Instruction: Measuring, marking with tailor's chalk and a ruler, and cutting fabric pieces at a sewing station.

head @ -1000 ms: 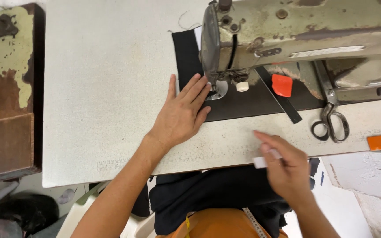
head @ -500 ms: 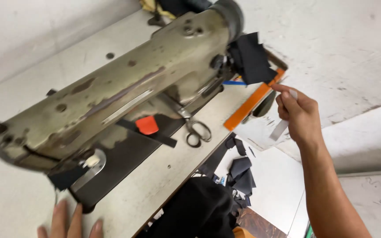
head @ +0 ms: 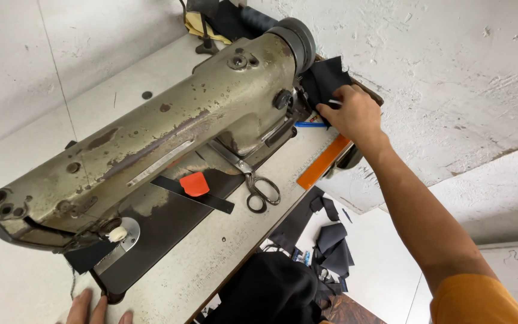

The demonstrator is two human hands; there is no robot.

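White worktable [head: 223, 252] carries an old olive sewing machine [head: 151, 144], the reference for all positions. Right hand [head: 355, 114]: at the machine's handwheel end, fingers closed on a small white piece [head: 334, 102], resting on black fabric pieces [head: 325, 78]. A blue pen [head: 310, 125] lies just beside this hand. Left hand [head: 94, 309]: only fingertips visible, spread flat on the table near the needle end. Scissors [head: 258, 187], an orange chalk [head: 195, 183] and an orange ruler [head: 324, 162] lie in front of the machine.
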